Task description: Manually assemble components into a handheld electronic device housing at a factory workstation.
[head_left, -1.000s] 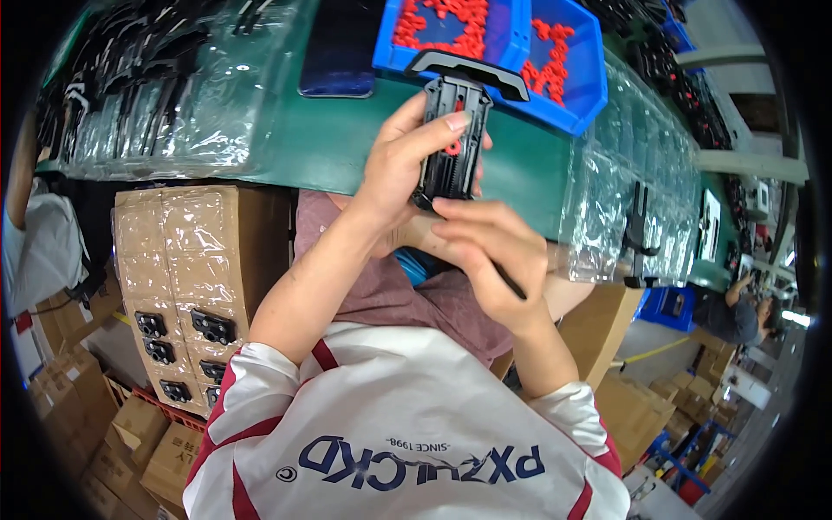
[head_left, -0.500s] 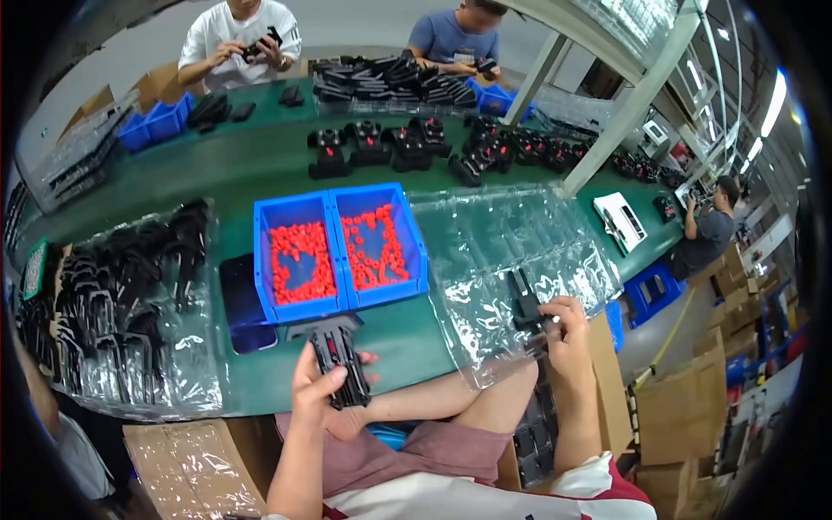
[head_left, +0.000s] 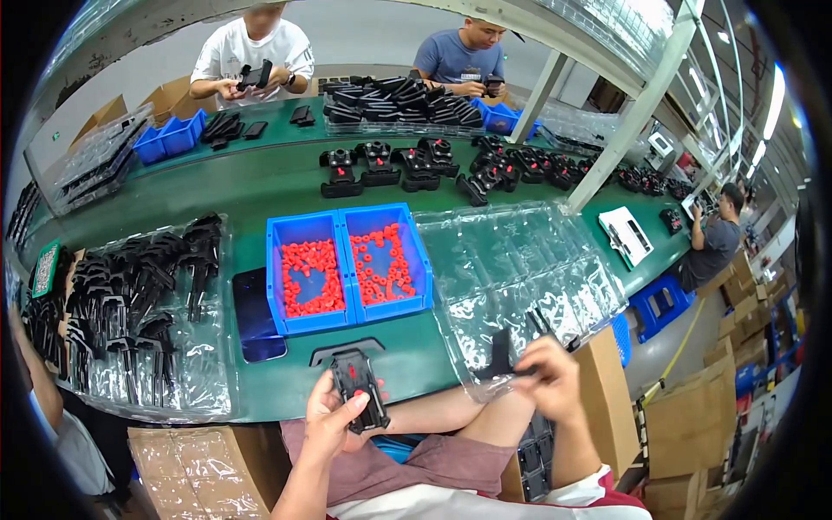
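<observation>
My left hand [head_left: 331, 411] is wrapped round a black plastic bracket [head_left: 354, 381] with slotted rails, a wide curved end and a small red piece in its middle. It is held over the table's near edge, in front of two joined blue bins [head_left: 279, 227] with small red rings [head_left: 305, 290] in them. My right hand [head_left: 555, 380] pinches a black L-shaped plastic part [head_left: 501, 354] above the near edge of a clear plastic blister tray [head_left: 485, 251]. Another slim black part [head_left: 539, 322] lies on that tray, just beyond my fingers.
At the left, a clear tray [head_left: 204, 373] carries many black brackets [head_left: 143, 282]. A dark phone-like slab [head_left: 258, 316] lies beside the bins. Black assemblies [head_left: 378, 165] line the table's middle. Two people work across the table. A cardboard box [head_left: 611, 381] stands by my right arm.
My right hand has come left and nearer from the clear tray, carrying the black L-shaped part. My left hand keeps its hold, the bracket now turned with its red piece more in sight.
</observation>
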{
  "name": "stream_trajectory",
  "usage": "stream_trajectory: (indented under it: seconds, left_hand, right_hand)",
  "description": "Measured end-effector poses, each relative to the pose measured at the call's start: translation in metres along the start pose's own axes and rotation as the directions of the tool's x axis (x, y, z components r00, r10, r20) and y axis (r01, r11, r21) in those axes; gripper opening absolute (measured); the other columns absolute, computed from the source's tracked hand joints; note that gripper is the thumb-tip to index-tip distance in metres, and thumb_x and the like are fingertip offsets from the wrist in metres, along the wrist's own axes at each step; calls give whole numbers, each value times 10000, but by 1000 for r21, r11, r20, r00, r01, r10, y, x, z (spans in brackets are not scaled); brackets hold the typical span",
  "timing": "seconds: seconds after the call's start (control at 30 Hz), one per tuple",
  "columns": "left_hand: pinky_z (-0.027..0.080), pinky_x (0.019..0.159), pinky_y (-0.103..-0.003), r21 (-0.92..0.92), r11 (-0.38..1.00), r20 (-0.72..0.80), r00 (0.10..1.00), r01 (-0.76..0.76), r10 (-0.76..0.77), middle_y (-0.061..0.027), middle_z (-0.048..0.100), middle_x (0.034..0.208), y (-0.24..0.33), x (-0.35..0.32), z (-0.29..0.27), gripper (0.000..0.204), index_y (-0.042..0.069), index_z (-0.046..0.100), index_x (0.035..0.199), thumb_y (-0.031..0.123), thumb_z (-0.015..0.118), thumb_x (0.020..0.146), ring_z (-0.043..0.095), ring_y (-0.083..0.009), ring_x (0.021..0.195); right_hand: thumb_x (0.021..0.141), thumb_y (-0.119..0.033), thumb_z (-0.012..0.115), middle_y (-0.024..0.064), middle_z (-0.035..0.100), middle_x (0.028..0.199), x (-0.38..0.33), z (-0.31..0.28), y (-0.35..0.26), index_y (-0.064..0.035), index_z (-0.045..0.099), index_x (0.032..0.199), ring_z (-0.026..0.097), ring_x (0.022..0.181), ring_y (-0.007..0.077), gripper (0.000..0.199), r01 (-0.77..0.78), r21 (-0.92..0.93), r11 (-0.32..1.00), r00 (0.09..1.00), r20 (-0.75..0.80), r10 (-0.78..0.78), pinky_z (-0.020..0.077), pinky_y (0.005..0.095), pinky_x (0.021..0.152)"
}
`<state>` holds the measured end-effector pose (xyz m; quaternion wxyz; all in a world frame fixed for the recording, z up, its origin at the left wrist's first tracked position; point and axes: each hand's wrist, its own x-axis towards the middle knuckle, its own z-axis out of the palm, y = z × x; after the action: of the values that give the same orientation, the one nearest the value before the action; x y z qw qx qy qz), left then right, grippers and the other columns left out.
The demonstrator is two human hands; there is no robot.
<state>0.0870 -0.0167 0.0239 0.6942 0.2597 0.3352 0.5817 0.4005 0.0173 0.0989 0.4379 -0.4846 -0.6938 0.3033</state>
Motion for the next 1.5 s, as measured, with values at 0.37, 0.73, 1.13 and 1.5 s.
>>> stream_trajectory:
  seconds: [0.37,0.73,1.13,1.5]
  left_hand:
    - [556,840,-417,-131,989,71,994,-71,80,-269,618,1133,3,-12,13,527,10,397,1331,-27,593,844,663,-363,984]
    - [350,358,-142,160,985,-92,993,-56,72,-167,681,1006,-7,-14,14,629,62,402,1340,79,679,776,641,-166,682]
    - [541,667,-252,79,984,95,984,-160,153,-165,656,1064,3,-6,11,613,23,401,1319,-42,678,776,683,-236,859]
    - [566,685,-291,73,989,27,991,-132,130,-155,645,1004,-23,5,24,306,-5,459,1233,46,523,938,695,-256,833]
  right_hand:
    - [751,16,768,14,575,966,-27,122,-9,-48,685,956,414,635,68,230,-186,553,812,884,455,-108,310,178,553]
    - [744,-8,785,13,586,921,-31,119,-10,-59,699,931,451,636,79,212,-105,474,874,902,416,-117,347,186,553]
    - [634,-30,848,57,615,821,-22,120,-23,-41,700,828,497,628,113,245,59,435,898,939,282,-198,381,202,523]
    - [607,-148,899,72,594,817,-48,103,-32,-61,679,847,527,679,150,336,18,223,975,967,245,-74,432,260,603]
